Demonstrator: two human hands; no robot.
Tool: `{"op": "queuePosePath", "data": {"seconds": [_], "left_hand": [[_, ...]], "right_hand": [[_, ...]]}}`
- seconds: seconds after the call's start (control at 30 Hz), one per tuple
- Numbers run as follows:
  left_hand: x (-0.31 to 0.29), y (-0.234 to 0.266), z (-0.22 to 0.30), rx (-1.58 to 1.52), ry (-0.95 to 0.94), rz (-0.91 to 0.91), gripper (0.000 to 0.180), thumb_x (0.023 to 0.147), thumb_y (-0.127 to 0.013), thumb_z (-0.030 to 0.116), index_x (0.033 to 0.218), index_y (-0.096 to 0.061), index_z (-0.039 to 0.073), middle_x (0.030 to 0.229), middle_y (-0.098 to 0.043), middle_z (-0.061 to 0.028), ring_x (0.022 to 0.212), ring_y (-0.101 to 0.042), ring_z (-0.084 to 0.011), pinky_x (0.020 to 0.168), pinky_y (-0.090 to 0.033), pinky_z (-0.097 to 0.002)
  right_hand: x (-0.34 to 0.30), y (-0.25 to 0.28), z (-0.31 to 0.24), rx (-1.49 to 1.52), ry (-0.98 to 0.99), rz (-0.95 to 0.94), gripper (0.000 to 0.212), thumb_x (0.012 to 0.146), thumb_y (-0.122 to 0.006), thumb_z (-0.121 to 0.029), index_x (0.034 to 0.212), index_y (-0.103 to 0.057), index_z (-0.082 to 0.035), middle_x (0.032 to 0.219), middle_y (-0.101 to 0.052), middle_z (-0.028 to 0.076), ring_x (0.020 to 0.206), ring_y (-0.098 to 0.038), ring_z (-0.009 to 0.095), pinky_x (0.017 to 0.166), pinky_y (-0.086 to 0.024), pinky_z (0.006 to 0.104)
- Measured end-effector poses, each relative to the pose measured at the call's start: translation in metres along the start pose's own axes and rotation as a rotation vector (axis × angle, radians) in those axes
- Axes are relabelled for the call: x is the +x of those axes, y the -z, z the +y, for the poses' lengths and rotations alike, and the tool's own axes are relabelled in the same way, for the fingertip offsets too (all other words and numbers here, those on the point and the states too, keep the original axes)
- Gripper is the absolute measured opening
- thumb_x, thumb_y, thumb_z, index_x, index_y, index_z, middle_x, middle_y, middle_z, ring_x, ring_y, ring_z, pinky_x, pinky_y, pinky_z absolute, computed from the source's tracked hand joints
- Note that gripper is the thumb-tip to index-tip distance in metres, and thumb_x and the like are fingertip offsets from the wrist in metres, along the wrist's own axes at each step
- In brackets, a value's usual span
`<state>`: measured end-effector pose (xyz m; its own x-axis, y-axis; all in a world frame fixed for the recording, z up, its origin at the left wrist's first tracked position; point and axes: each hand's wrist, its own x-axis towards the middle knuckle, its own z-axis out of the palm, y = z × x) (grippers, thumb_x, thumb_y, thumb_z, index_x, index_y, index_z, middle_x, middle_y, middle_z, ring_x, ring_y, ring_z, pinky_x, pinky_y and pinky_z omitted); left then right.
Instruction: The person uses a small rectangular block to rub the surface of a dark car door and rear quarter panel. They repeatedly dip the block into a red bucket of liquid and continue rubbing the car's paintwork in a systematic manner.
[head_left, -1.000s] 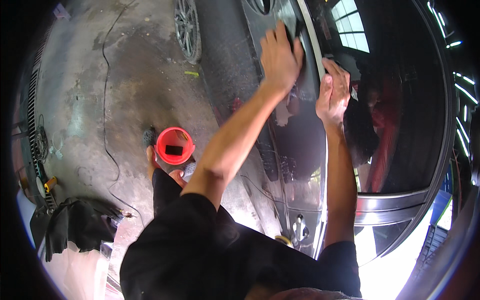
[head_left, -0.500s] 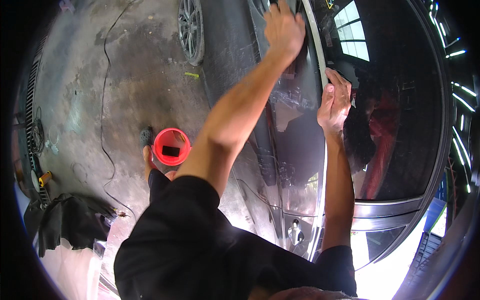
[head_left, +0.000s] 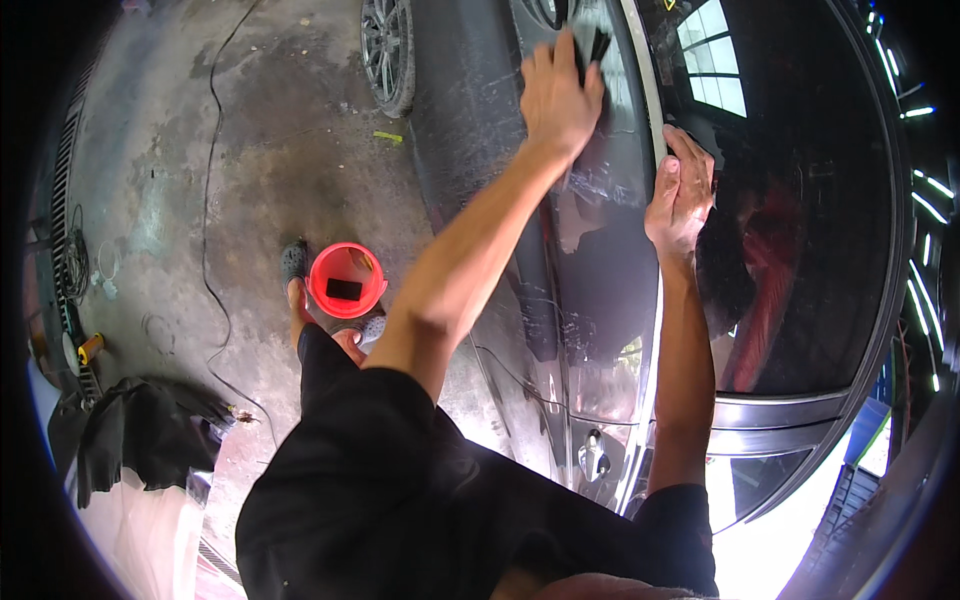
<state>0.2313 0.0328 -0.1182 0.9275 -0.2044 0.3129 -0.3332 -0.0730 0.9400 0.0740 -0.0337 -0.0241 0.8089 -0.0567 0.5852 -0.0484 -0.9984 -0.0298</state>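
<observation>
My left hand (head_left: 560, 105) presses down on the dark, wet-looking side panel of a car (head_left: 600, 200). Its fingers are closed around a black block (head_left: 598, 45), mostly hidden under them, so its exact kind does not show. Whitish smears and streaks cover the panel around that hand. My right hand (head_left: 685, 195) rests at the pale strip (head_left: 645, 90) along the base of the dark side window (head_left: 790, 200). Its fingers are stretched out against the glass, with the thumb lying alongside, and nothing shows in it.
A red bucket (head_left: 347, 258) with a black block (head_left: 344, 289) in it stands on the concrete floor by my feet. A dark cable (head_left: 208, 200) runs along the floor at left. The car's wheel (head_left: 388, 50) is ahead; black sheeting (head_left: 150, 440) lies at lower left.
My left hand has slid back toward me along the panel with the black block, more of which now shows. My right hand stays at the window strip. The view has shifted slightly.
</observation>
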Motion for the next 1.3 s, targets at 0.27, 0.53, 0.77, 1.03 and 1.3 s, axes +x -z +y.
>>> {"op": "queuePosePath", "data": {"seconds": [0.27, 0.53, 0.77, 1.03, 1.3], "left_hand": [[-0.015, 0.005, -0.003, -0.042, 0.089, -0.049, 0.062, 0.096, -0.072, 0.023, 0.148, -0.049, -0.002, 0.123, -0.057, -0.0256, 0.112, -0.059, -0.0429, 0.094, -0.053, -0.0532], [-0.001, 0.000, 0.010, -0.107, 0.212, -0.043, 0.062, 0.095, -0.072, 0.026, 0.144, -0.048, -0.003, 0.127, -0.058, -0.0269, 0.119, -0.058, -0.0471, 0.103, -0.049, -0.0535], [-0.031, -0.007, 0.004, -0.102, 0.184, -0.014, 0.064, 0.094, -0.072, 0.020, 0.144, -0.042, -0.006, 0.131, -0.052, -0.0282, 0.117, -0.055, -0.0481, 0.098, -0.050, -0.0577], [-0.053, 0.006, 0.013, -0.095, 0.240, -0.079, 0.064, 0.096, -0.070, 0.023, 0.146, -0.043, -0.007, 0.131, -0.054, -0.0299, 0.120, -0.057, -0.0481, 0.103, -0.048, -0.0561], [-0.073, 0.007, 0.013, -0.076, 0.213, -0.068, 0.068, 0.096, -0.071, 0.020, 0.150, -0.039, -0.005, 0.127, -0.052, -0.0265, 0.116, -0.055, -0.0459, 0.094, -0.052, -0.0583]], "right_hand": [[-0.001, 0.002, -0.002, -0.038, -0.012, -0.016, 0.037, 0.113, -0.048, -0.021, 0.127, -0.069, 0.005, 0.124, -0.072, 0.021, 0.113, -0.066, 0.036, 0.099, -0.052, 0.0448], [-0.003, 0.000, 0.003, -0.045, -0.001, -0.010, 0.039, 0.114, -0.046, -0.023, 0.128, -0.069, 0.005, 0.124, -0.073, 0.020, 0.113, -0.066, 0.036, 0.099, -0.052, 0.0439], [-0.002, 0.001, 0.004, -0.037, -0.014, -0.009, 0.037, 0.114, -0.047, -0.023, 0.128, -0.070, 0.004, 0.125, -0.072, 0.020, 0.114, -0.066, 0.035, 0.099, -0.052, 0.0431], [-0.006, 0.002, 0.005, -0.050, -0.007, -0.001, 0.036, 0.113, -0.048, -0.020, 0.127, -0.070, 0.004, 0.124, -0.073, 0.020, 0.114, -0.066, 0.036, 0.099, -0.052, 0.0433], [-0.008, 0.000, 0.007, -0.043, 0.002, 0.001, 0.032, 0.109, -0.056, -0.018, 0.125, -0.070, 0.005, 0.121, -0.073, 0.021, 0.111, -0.068, 0.036, 0.099, -0.051, 0.0447]]}}
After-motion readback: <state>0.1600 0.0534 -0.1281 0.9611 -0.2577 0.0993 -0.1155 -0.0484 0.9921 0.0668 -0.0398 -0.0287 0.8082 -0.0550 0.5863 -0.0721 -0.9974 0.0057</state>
